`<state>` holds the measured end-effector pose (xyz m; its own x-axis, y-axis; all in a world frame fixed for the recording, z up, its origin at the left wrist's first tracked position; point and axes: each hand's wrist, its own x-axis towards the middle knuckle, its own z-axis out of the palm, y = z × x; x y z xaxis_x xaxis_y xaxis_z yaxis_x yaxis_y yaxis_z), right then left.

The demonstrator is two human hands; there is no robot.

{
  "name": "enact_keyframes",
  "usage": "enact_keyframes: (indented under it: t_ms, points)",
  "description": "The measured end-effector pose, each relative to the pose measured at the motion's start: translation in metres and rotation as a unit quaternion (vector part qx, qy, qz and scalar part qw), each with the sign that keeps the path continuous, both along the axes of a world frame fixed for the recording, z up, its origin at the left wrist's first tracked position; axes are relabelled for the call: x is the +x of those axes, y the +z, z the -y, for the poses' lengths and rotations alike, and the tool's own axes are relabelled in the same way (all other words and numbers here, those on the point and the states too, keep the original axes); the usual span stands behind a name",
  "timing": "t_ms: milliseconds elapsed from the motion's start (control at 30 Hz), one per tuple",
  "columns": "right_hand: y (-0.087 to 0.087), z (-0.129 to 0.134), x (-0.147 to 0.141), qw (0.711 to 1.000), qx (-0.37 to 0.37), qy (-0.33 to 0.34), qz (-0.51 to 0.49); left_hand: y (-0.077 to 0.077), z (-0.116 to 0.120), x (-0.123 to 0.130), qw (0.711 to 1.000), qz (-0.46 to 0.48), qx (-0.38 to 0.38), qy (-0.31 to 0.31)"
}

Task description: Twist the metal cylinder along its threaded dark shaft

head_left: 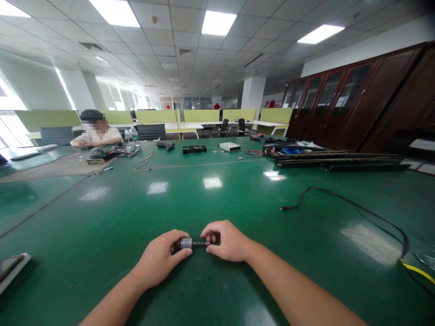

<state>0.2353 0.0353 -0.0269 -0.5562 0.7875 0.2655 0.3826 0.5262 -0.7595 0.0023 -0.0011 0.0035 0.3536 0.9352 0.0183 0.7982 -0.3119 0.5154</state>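
Low over the green table (217,194), a small silver cylinder with a thin dark shaft (186,243) lies between my two hands; it looks like a small motor. My left hand (162,256) is closed round the cylinder's left end, thumb in front and fingers behind, hiding that end. At the shaft's right tip is my right hand (229,242), its thumb and curled fingers closed about the tip. Whether the cylinder's underside touches the tabletop I cannot tell.
A black cable (353,206) curves over the table's right side. Along the back lie black metal rails (306,160), a white box-shaped drive (229,146), a black bracket (194,149) and a power drill (166,146). A person (98,133) sits at the far left.
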Motion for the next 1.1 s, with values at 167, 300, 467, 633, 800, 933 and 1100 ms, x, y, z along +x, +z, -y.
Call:
enact_keyframes:
  t_ms: [167,300,467,633,800,933,1100]
  points:
    - [0.0,0.004,-0.008,0.999,-0.021,-0.002,-0.027,-0.002,0.0,0.0,1.0,0.001,0.002,-0.001]
    - [-0.002,0.005,-0.011,1.0,-0.011,-0.017,-0.001,-0.002,0.002,-0.001,1.0,0.007,0.006,-0.01]
    - [0.0,0.005,-0.01,0.999,0.028,-0.015,0.013,-0.003,-0.001,-0.001,0.999,0.034,0.004,-0.017]
    - [0.001,0.005,-0.009,0.998,0.063,0.003,0.023,-0.005,-0.002,-0.003,1.0,0.026,0.001,-0.013]
    - [0.002,0.006,-0.012,0.996,0.08,0.005,0.045,-0.005,-0.002,-0.003,1.0,0.022,0.001,-0.012]
    - [0.002,0.008,-0.013,0.994,0.09,0.006,0.057,-0.004,-0.002,-0.003,1.0,0.012,0.005,-0.019]
    - [0.004,0.01,-0.013,0.992,0.107,0.012,0.069,-0.002,-0.002,-0.002,1.0,0.008,0.004,-0.026]
